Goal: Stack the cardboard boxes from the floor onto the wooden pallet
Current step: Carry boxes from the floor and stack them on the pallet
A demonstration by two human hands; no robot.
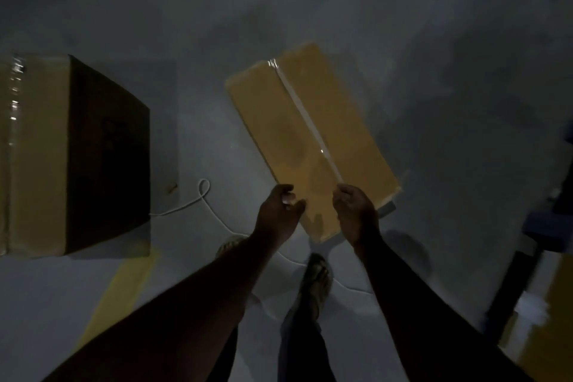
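A flat, long cardboard box (310, 136) with a clear tape strip along its top lies on the grey floor ahead of me, turned at an angle. My left hand (280, 211) is at the left corner of its near end, fingers loosely curled, with no clear hold on it. Over the same end, by the end of the tape strip, my right hand (356, 211) has its fingers curled downward and nothing visibly held. A larger taped cardboard box (62, 149) stands on the floor at the left. No wooden pallet shows plainly in this dim view.
A thin white cord (201, 195) loops across the floor between the two boxes. A yellow floor line (124, 288) runs at lower left. My feet (319, 273) stand just behind the flat box. A dark blue structure (542, 226) and a brownish surface (555, 304) sit at the right edge.
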